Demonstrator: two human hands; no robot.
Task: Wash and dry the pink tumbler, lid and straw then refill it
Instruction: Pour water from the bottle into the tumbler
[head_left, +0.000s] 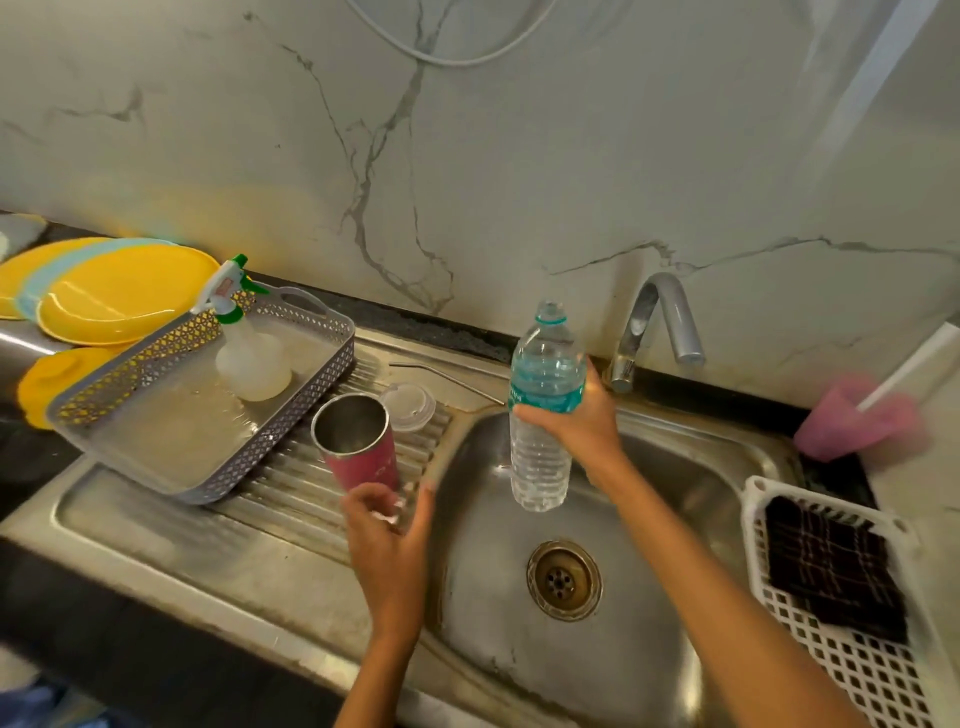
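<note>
Veined marble wall (519, 156), steel sink (675, 467), dark counter (156, 649)

We see a brushed steel sink (270, 566), dull; the tumbler (363, 457) is bare metal inside, matt pink outside; the bottle (540, 467) clear ribbed plastic; the lid (410, 405) cloudy plastic; the straw (447, 376) thin metal; the yellow plates (119, 306) glossy plastic; a woven cloth (836, 566) in a white plastic basket (857, 675)

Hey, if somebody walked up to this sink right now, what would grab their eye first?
First, the clear water bottle, gripped by the right hand above the steel sink basin. Just left of it, the pink tumbler stands open on the ribbed drainboard with the left hand at its base; whether that hand grips it is unclear. Bright yellow plates stand out at the far left.
</note>
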